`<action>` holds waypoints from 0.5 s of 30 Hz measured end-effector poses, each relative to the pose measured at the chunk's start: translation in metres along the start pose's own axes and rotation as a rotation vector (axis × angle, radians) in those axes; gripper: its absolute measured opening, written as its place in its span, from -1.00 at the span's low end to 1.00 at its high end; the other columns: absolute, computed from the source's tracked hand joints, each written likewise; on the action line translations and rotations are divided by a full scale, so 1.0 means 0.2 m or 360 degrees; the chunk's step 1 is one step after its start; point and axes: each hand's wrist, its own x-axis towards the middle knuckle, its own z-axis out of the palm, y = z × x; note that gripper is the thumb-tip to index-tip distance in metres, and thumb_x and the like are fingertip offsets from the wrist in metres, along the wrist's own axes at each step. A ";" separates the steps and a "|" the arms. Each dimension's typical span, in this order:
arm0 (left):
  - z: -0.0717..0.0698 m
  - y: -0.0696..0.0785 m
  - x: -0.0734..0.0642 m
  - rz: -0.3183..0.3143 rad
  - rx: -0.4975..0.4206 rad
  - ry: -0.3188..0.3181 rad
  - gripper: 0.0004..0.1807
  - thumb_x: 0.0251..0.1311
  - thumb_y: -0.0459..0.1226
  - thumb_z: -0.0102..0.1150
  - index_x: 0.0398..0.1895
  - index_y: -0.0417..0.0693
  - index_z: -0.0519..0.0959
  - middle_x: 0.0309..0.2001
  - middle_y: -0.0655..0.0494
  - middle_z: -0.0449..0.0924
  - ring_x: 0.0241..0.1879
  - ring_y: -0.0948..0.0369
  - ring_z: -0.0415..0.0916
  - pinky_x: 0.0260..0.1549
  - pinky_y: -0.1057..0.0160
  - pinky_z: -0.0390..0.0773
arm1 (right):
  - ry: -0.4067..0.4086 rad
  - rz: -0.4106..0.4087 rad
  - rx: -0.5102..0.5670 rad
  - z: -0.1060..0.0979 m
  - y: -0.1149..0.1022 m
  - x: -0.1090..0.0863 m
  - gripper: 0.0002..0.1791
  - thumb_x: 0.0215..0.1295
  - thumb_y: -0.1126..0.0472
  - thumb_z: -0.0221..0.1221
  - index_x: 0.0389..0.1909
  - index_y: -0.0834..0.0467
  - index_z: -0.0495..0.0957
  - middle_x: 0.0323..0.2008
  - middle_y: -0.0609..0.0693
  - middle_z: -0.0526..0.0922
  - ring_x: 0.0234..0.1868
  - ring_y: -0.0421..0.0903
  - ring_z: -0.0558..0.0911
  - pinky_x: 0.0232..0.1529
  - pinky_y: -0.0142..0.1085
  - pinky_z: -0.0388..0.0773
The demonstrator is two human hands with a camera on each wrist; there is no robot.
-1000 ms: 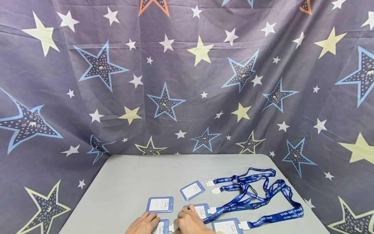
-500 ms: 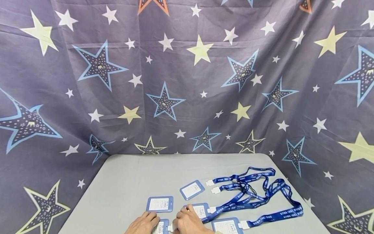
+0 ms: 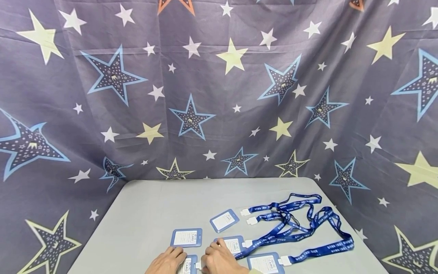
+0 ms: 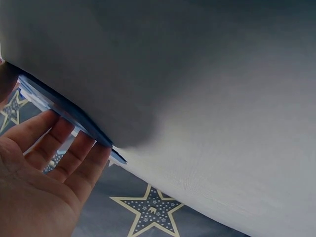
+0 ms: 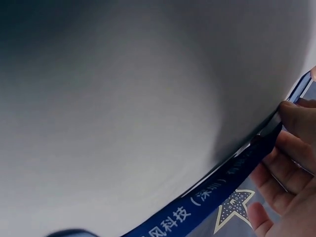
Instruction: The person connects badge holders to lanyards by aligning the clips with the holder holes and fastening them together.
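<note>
At the table's near edge, my left hand [image 3: 167, 262] grips a blue-framed ID card holder [image 3: 188, 264] by its sides. In the left wrist view its fingers lie along one edge of the holder [image 4: 81, 118], with the thumb at the other. Close on the right, my right hand [image 3: 219, 260] pinches the white clip [image 3: 198, 265] of a lanyard, right at the holder's slotted end. The blue printed lanyard [image 5: 197, 207] trails from this hand in the right wrist view. The fingers partly hide the clip.
Loose card holders lie beyond my hands, one at left [image 3: 186, 238] and one tilted [image 3: 224, 220]. Two holders with lanyards clipped on, one farther [image 3: 234, 245] and one nearer [image 3: 265, 263], lie at right. Tangled blue lanyards [image 3: 291, 220] spread over the grey table's [image 3: 143, 213] right side.
The head view has tilted slightly, so everything sits a little higher in it. Both hands keep their places at the holder and clip.
</note>
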 end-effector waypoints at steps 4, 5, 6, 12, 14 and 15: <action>0.00 0.00 0.00 0.0000 0.0021 0.0010 0.04 -0.05 0.60 0.08 0.03 -0.15 0.63 -0.09 0.16 0.52 -0.15 0.21 0.41 -0.23 0.13 0.62 | 0.0006 -0.0015 -0.0002 0.00 0.00 0.00 -0.84 0.06 -0.08 0.45 -0.52 -0.17 0.68 -0.53 -0.35 0.43 -0.39 -0.36 0.35 -0.14 -0.38 0.26; 0.00 0.00 0.00 -0.0002 0.0025 0.0007 0.04 -0.05 0.60 0.08 0.03 -0.15 0.63 -0.09 0.16 0.53 -0.15 0.20 0.41 -0.22 0.13 0.62 | 0.0009 -0.0020 -0.0004 0.01 0.00 0.00 -0.83 0.06 -0.09 0.45 -0.52 -0.17 0.67 -0.54 -0.35 0.42 -0.40 -0.37 0.34 -0.14 -0.38 0.26; 0.00 0.00 0.00 -0.0003 0.0028 0.0005 0.04 -0.05 0.61 0.08 0.03 -0.15 0.63 -0.09 0.17 0.52 -0.15 0.21 0.41 -0.23 0.14 0.62 | 0.0015 -0.0024 -0.0012 0.01 0.00 0.00 -0.83 0.06 -0.09 0.45 -0.53 -0.17 0.66 -0.54 -0.35 0.40 -0.40 -0.36 0.34 -0.14 -0.38 0.26; -0.01 0.01 0.00 -0.0030 0.0034 -0.0025 0.06 -0.08 0.63 0.07 0.03 -0.13 0.63 -0.11 0.19 0.51 -0.16 0.23 0.39 -0.21 0.14 0.62 | 0.0042 -0.0042 -0.0038 0.02 0.00 0.01 -0.79 0.04 -0.08 0.45 -0.57 -0.15 0.63 -0.57 -0.34 0.36 -0.43 -0.36 0.31 -0.16 -0.38 0.25; -0.01 0.02 0.00 -0.0039 0.0030 -0.0037 0.07 -0.09 0.63 0.07 0.04 -0.14 0.63 -0.11 0.19 0.51 -0.16 0.23 0.39 -0.19 0.13 0.62 | 0.0044 -0.0045 -0.0033 0.02 0.00 0.01 -0.79 0.04 -0.07 0.45 -0.57 -0.15 0.62 -0.57 -0.34 0.37 -0.43 -0.36 0.30 -0.17 -0.39 0.24; -0.02 0.02 0.00 -0.0041 0.0030 -0.0041 0.07 -0.10 0.63 0.07 0.04 -0.14 0.63 -0.10 0.19 0.51 -0.16 0.23 0.39 -0.19 0.13 0.62 | 0.0043 -0.0046 -0.0034 0.02 0.00 0.01 -0.79 0.04 -0.07 0.45 -0.57 -0.15 0.62 -0.57 -0.34 0.37 -0.44 -0.36 0.30 -0.17 -0.39 0.24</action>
